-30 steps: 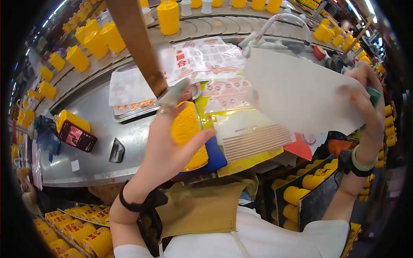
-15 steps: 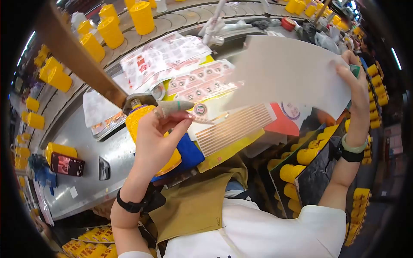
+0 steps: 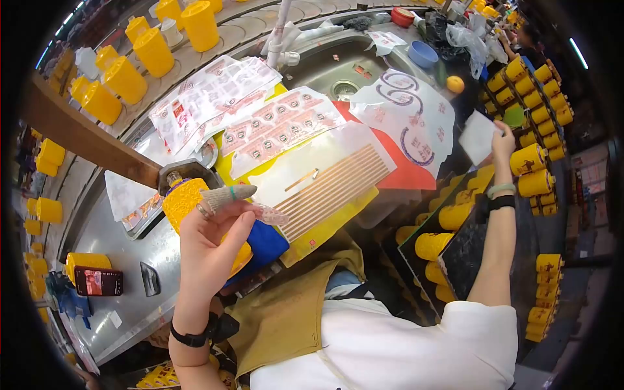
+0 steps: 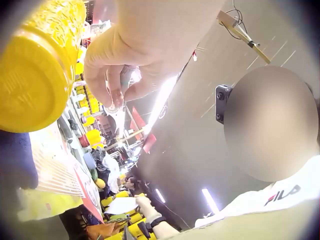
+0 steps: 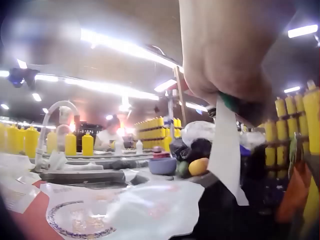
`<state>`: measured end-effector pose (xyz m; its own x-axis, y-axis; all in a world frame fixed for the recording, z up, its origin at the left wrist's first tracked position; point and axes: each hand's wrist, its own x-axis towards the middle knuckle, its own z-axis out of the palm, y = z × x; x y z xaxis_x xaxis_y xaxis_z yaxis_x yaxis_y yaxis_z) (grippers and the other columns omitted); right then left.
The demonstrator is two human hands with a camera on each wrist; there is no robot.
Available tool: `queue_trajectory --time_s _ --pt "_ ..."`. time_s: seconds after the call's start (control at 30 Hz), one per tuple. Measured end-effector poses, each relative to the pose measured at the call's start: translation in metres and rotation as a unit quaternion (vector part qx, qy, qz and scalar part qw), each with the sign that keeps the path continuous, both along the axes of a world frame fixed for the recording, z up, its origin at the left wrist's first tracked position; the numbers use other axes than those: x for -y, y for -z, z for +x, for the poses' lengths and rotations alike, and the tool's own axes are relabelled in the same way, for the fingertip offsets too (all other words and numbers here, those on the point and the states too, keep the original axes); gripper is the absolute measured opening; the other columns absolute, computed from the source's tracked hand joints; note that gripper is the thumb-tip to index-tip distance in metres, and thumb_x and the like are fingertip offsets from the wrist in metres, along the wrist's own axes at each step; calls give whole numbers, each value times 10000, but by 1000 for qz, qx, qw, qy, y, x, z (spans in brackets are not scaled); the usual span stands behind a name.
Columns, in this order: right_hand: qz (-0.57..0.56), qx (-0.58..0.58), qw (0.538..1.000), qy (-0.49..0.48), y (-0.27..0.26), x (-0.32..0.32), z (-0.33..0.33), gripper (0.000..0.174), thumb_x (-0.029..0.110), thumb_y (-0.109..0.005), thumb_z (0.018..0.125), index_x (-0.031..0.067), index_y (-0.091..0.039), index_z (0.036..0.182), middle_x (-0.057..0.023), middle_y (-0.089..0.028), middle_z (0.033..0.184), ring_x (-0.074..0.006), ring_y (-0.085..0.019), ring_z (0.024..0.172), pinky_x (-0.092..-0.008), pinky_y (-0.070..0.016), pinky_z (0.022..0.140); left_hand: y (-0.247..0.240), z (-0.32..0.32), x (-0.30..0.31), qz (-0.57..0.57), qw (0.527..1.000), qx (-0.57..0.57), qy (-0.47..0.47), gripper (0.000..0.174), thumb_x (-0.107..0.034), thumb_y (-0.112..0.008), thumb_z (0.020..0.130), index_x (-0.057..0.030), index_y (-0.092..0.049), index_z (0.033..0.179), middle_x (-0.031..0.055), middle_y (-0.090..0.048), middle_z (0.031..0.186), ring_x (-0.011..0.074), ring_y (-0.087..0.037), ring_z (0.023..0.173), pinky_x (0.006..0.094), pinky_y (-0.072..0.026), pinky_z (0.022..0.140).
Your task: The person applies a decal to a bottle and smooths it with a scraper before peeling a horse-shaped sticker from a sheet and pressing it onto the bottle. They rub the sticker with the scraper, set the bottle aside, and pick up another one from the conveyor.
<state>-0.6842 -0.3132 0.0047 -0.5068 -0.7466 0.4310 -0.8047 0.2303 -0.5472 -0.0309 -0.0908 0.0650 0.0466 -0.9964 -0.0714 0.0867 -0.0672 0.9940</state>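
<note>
My left hand (image 3: pixel 211 240) pinches a small clear decal with pink print (image 3: pixel 272 214) between thumb and fingers. A grey finger cot (image 3: pixel 227 195) covers one fingertip. Behind this hand, a textured yellow bottle (image 3: pixel 182 201) lies neck-first against a metal holder (image 3: pixel 172 175) at the end of a wooden beam, above a blue cloth (image 3: pixel 268 242); its round base (image 4: pixel 32 82) shows in the left wrist view. Out to the right, my right hand (image 3: pixel 504 140) grips a white sheet (image 3: pixel 480 135) by its edge. The sheet hangs down in the right wrist view.
Printed decal sheets (image 3: pixel 279 127) and a brown-striped sheet (image 3: pixel 338 188) cover the table's middle. Purple-patterned decals (image 3: pixel 406 110) lie beside the sink (image 3: pixel 344 88). A phone (image 3: pixel 97 281) leans on a yellow bottle at left. Crated yellow bottles (image 3: pixel 435 247) stand at lower right.
My right hand has carried the white sheet away to the right, uncovering the sink and purple-patterned decals. My left hand, spread beside the bottle one second ago, now pinches the small decal.
</note>
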Motion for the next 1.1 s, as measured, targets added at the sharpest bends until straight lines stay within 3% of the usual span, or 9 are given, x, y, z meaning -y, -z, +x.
queue_trajectory --time_s 0.1,0.17,0.33,0.5,0.57,0.67,0.97,1.07,1.1 --pt "90 7 996 -24 80 19 -52 379 282 -668 921 158 -744 1270 -153 -728 1267 -352 -670 1177 -403 -494 1033 1 4 -4 4 999 -28 14 301 47 -645 980 61 -607 1278 100 -717 1096 180 -699 1076 350 -547 1003" --pt "137 -68 987 39 58 2 13 467 380 -714 928 114 -711 1311 -205 -724 1239 -351 -671 1175 -415 -502 1019 1 4 -8 1 999 -35 4 303 51 -638 982 67 -601 1282 105 -717 1096 193 -702 1081 363 -554 999" --pt "42 84 968 -233 -10 -15 186 273 193 -667 990 7 -724 1182 -98 -761 1032 -156 -686 979 -306 -529 880 1 -6 -13 -25 996 -83 0 302 71 -618 985 83 -586 1285 128 -717 1097 232 -715 1085 394 -570 985" --pt "236 187 691 -658 -50 -102 369 320 276 -586 1065 31 -731 1212 -75 -753 1087 -154 -683 972 -304 -538 875 -3 -19 -23 -33 999 -40 7 320 103 -616 969 87 -580 1286 152 -723 1100 247 -742 1026 367 -596 936" --pt "392 376 540 -643 -63 -125 406 341 290 -593 1065 27 -712 1246 -47 -734 1060 -123 -662 904 -277 -533 820 -2 -17 -31 -22 1000 -22 -4 316 103 -622 966 85 -588 1280 145 -728 1083 232 -746 1011 345 -608 901" --pt "422 437 454 -652 -58 -130 436 334 295 -623 1049 11 -708 1204 -31 -713 1026 -97 -633 867 -249 -518 793 -3 -12 -41 -26 999 14 -26 298 101 -627 963 82 -607 1261 137 -734 1055 213 -744 1000 330 -611 889" --pt "358 348 508 -701 -60 -134 472 164 154 -690 997 -5 -690 1040 -36 -702 985 -105 -628 932 -289 -502 850 8 0 -63 4 995 -30 -95 405 105 -616 965 79 -551 1364 158 -721 1121 230 -752 992 323 -612 885" --pt "248 216 634 -700 -61 -111 483 131 126 -699 959 7 -687 1010 -68 -693 908 -146 -634 854 -301 -499 811 5 5 -74 12 989 20 -144 540 90 -624 963 72 -434 1467 171 -701 1179 240 -753 1009 310 -611 858" --pt "252 216 627 -705 -56 -101 488 131 126 -699 959 7 -687 1010 -68 -693 908 -146 -634 854 -301 -499 811 4 7 -78 22 985 50 -166 569 85 -628 961 68 -410 1487 172 -698 1186 236 -753 1016 301 -609 842"
